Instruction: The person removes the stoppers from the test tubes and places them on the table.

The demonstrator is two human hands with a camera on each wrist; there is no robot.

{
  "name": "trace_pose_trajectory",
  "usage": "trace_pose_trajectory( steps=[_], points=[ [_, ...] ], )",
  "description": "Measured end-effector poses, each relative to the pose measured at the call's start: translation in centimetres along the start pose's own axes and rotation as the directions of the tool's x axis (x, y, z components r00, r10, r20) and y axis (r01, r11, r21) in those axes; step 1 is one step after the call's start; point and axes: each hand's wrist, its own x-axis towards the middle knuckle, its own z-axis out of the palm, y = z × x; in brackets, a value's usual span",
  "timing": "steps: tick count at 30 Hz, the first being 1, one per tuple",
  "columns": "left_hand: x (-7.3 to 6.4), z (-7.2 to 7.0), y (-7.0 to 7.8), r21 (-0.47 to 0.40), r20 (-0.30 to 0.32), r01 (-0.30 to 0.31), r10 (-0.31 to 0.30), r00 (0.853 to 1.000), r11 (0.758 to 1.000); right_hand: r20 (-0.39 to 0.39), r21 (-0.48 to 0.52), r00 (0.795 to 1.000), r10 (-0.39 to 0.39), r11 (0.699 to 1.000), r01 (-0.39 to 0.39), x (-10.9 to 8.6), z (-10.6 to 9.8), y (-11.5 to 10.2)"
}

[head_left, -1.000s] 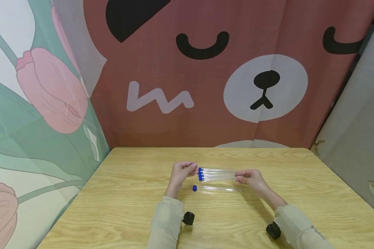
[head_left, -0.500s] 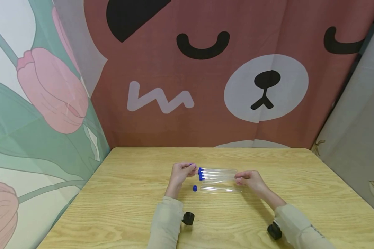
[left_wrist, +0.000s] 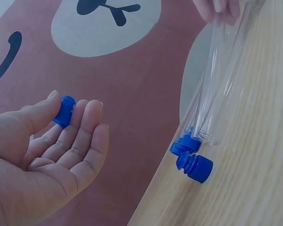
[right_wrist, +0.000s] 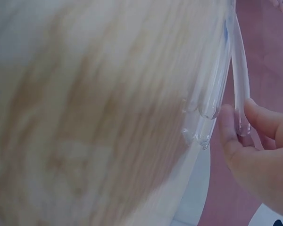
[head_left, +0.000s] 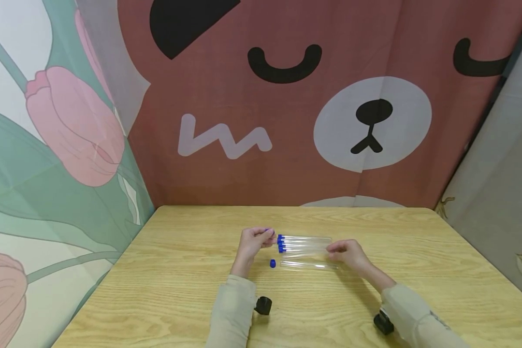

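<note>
One blue cap [left_wrist: 64,111] pinched in our left grip [left_wrist: 47,160], one clear tube [right_wrist: 241,77] by its rounded end in our right grip [right_wrist: 264,160], just beside the capped tubes [head_left: 304,242] on the bench [head_left: 178,299]. Held only at that tip, the tube could pivot and we'd knock them rolling.

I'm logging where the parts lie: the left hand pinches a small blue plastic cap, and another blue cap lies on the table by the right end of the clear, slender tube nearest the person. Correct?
Not quite. The head view shows the loose blue plastic cap by the left end of that clear, slender tube, not its right.
</note>
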Motion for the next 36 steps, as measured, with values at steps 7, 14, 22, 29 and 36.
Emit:
trace_pose_trajectory(
  steps=[7, 14, 22, 29, 36],
  points=[
    [-1.1, 0.3, 1.7, 0.033, 0.013, 0.002, -0.002, 1.000, 0.999, -0.005, -0.112, 0.999, -0.032, 0.993, 0.031, 0.2, 0.3, 0.2],
    [-2.0, 0.5, 2.7, 0.044, 0.017, -0.002, 0.001, 1.000, 0.999, -0.005, -0.170, 1.000, -0.019, 0.985, 0.017, 0.4, 0.3, 0.5],
    [-1.8, 0.5, 2.3, 0.041, 0.022, 0.001, -0.002, 1.000, 0.999, 0.002, -0.226, 1.000, -0.030, 0.974, 0.030, 0.5, 0.3, 0.8],
    [-1.8, 0.5, 2.2, 0.040, 0.016, 0.009, -0.009, 1.000, 0.999, 0.014, -0.231, 0.999, -0.037, 0.972, 0.039, 0.6, 0.4, 1.1],
    [-1.7, 0.4, 2.0, 0.045, 0.026, 0.026, -0.027, 0.999, 0.999, 0.020, -0.263, 0.999, -0.032, 0.964, 0.036, 0.6, 0.5, 1.1]
  ],
)
